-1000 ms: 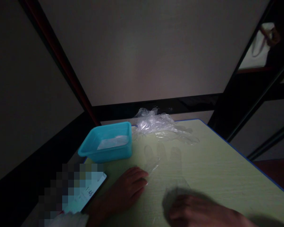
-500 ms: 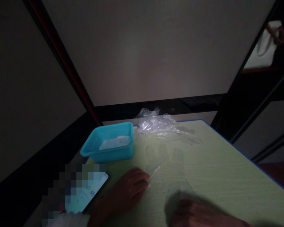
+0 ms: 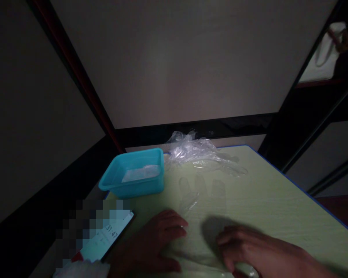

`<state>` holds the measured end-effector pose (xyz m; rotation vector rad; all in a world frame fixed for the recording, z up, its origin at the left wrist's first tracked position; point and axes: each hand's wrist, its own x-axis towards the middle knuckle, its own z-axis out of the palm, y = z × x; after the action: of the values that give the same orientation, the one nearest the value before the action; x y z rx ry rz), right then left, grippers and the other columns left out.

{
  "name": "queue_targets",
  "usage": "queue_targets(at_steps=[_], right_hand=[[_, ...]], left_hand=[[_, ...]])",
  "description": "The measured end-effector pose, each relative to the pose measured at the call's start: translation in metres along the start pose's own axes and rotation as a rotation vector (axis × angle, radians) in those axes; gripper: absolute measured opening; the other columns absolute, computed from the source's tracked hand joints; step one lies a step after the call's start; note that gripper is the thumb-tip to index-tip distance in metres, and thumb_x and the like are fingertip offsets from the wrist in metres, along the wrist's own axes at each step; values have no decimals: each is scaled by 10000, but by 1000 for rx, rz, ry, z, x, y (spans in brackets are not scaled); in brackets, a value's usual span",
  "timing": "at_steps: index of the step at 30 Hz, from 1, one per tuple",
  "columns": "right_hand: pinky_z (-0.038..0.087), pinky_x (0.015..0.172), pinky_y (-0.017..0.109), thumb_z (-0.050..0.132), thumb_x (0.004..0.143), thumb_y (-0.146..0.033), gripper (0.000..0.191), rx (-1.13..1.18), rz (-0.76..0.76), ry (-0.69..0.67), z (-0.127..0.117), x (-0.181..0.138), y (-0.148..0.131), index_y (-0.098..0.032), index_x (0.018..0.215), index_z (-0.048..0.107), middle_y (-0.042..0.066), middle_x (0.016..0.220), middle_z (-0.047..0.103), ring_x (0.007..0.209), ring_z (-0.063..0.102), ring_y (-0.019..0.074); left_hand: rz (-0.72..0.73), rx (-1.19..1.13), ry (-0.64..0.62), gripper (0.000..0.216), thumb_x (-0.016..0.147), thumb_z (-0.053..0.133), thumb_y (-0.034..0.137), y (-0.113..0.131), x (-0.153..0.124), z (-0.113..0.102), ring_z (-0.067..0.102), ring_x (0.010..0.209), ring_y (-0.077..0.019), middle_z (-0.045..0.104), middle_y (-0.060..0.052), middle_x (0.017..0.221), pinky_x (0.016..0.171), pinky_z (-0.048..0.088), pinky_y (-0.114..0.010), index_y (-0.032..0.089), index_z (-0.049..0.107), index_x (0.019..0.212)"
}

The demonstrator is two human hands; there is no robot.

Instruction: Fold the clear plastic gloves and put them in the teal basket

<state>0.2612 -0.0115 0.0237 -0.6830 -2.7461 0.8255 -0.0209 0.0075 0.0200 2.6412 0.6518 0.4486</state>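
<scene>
A clear disposable plastic glove (image 3: 218,193) lies flat on the table, its fingers pointing away from me. My left hand (image 3: 162,239) rests at the glove's left edge, thumb and fingers apart, nothing held. On the other side, my right hand (image 3: 246,247) has its fingers curled down at the cuff end and appears to pinch the plastic there; its fingertips are partly hidden. Some plastic glints below that hand. Beyond the flat glove, a crumpled heap of clear plastic gloves (image 3: 188,150) sits at the table's far edge.
A blue plastic basket (image 3: 133,189) with pale, flat contents stands at the far left of the table (image 3: 278,200). Nearer me on that side lies a lit phone (image 3: 104,237). Wardrobe-like panels (image 3: 174,65) rise behind the table, and a white bag (image 3: 324,58) is at upper right.
My right hand has come up and further into view, its fingers now at the glove's cuff end. The left hand's thumb has spread away from its fingers. Basket and heap stay put.
</scene>
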Motion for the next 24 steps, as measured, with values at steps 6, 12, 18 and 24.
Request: queue_targets(at_steps=[6, 12, 18, 24], right_hand=[[423, 574, 247, 461, 590, -60, 139, 337, 69, 99, -22, 8, 6, -185, 644, 487, -9, 664, 514, 616, 502, 121], [440, 602, 281, 577, 666, -257, 119, 394, 30, 100, -27, 4, 11, -165, 737, 550, 20, 731, 545, 668, 514, 150], [444, 918, 426, 699, 653, -438, 547, 90, 63, -80, -41, 1, -3, -138, 1102, 610, 144, 1122, 602, 1054, 557, 284], [416, 989, 411, 699, 698, -277, 573, -5, 40, -65, -44, -8, -4, -184, 1245, 555, 125, 1325, 507, 1235, 440, 293]], left_hand=[[-48, -36, 61, 339, 862, 530, 452, 7, 5, 11, 561, 1065, -212, 640, -89, 1112, 979, 395, -342, 177, 593, 1052], [-75, -27, 102, 188, 897, 434, 177, 11, 8, 22, 620, 899, -157, 680, -50, 962, 824, 478, -263, 171, 615, 950], [-164, -26, 69, 169, 866, 477, 151, 9, 2, 23, 613, 919, -157, 670, -22, 971, 836, 472, -262, 200, 588, 983], [-190, -12, 74, 187, 886, 483, 194, 2, -6, 28, 596, 960, -162, 659, -23, 1029, 856, 464, -253, 224, 573, 1047]])
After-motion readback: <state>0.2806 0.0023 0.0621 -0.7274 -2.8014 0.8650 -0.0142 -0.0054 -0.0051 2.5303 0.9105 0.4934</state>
